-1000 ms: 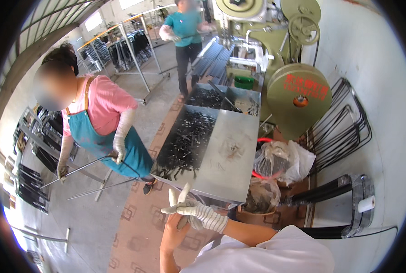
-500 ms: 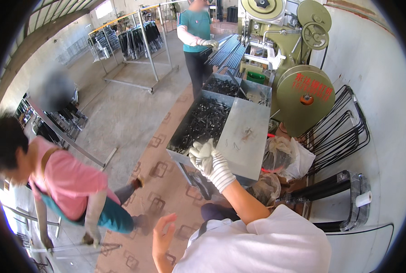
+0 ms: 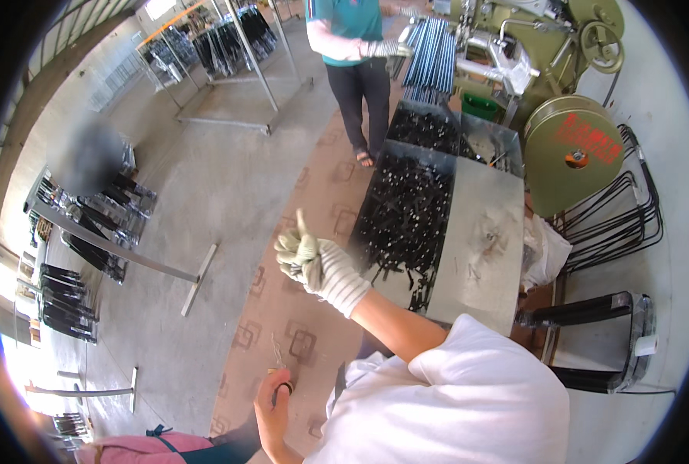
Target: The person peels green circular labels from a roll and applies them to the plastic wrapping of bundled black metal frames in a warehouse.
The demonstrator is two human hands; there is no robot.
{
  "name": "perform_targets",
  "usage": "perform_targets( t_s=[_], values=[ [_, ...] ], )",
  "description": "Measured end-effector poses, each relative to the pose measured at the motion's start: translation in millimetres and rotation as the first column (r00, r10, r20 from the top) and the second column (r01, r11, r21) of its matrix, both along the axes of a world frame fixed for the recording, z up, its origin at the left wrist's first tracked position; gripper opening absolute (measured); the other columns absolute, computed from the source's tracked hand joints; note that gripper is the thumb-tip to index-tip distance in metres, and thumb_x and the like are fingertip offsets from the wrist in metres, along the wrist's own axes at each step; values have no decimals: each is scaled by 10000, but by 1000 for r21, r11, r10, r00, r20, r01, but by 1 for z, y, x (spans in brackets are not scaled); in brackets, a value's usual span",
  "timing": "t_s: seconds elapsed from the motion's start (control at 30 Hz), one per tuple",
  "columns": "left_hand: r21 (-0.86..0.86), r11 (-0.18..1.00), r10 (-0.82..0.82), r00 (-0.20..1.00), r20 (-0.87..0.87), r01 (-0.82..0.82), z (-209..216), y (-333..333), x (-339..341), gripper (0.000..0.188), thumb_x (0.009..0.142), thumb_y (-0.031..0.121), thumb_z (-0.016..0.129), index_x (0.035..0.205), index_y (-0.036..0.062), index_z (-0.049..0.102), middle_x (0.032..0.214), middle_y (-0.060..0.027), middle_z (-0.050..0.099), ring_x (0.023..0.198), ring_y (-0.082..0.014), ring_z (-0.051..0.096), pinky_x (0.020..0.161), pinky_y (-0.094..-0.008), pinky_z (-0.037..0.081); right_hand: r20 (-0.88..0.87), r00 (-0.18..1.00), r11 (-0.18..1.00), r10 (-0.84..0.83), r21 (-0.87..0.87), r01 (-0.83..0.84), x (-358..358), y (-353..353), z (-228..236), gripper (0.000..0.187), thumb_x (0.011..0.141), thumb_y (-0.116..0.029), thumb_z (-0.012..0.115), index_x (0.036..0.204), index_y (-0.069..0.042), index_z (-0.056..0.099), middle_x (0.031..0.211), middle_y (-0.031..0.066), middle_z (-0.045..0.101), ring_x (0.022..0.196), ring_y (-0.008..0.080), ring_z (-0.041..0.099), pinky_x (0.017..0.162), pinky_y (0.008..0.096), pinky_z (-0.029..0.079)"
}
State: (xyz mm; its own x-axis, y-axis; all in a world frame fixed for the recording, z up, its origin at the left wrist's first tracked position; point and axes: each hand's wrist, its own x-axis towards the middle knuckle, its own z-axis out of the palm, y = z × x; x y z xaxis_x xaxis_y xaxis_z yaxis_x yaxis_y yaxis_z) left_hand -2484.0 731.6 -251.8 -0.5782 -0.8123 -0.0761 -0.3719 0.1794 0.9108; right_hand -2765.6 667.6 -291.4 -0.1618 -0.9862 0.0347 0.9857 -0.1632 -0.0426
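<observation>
My right hand (image 3: 304,259), in a striped off-white work glove, is raised over the patterned floor mat (image 3: 244,340), left of the metal bin. One finger sticks up and the others are curled around something pale that I cannot make out. My bare left hand (image 3: 273,410) is lower, near my body, with its fingers closed on a small dark round thing (image 3: 284,386). A thin pale strand shows just above it. Many small black pieces (image 3: 406,216) fill the metal bin beside a bare sheet-metal top (image 3: 479,232).
A co-worker in a teal shirt (image 3: 350,31) stands by blue-grey tubes (image 3: 431,58) at the green machine (image 3: 572,147). Another person in pink (image 3: 139,450) is at the lower left edge. Metal racks (image 3: 120,247) stand left; black bent frames (image 3: 592,332) lean on the right wall.
My gloved right hand has moved left, off the bin's edge. My left hand has gone from spread fingers to closed on a small dark thing. The pink-shirted person has dropped toward the lower edge.
</observation>
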Motion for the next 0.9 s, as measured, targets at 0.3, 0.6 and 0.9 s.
perform_targets(
  t_s=[0.3,0.6,0.9],
  values=[
    [103,991,-79,997,-25,81,-7,-107,-41,248,864,96,490,1074,-28,537,1011,-106,595,971,-184,551,858,-286,402,176,969,985,171,0,-174,7,-75,6,212,726,18,551,929,-32,515,823,62,488,624,152,428,516,222,402],
    [76,985,-134,970,-203,152,35,-264,-35,243,843,67,494,1074,51,566,1026,-89,587,935,-216,566,818,-308,441,583,784,965,214,1,-264,8,-192,33,137,741,-203,623,780,-109,532,713,-16,501,614,111,512,541,256,431],
    [-327,882,-455,791,-409,338,3,-372,-53,182,837,122,493,987,43,561,970,-112,585,878,-289,559,747,-364,445,261,960,975,98,170,-146,-12,-218,43,266,868,-359,537,725,-152,452,682,-57,446,644,66,450,618,221,402]
  ],
)
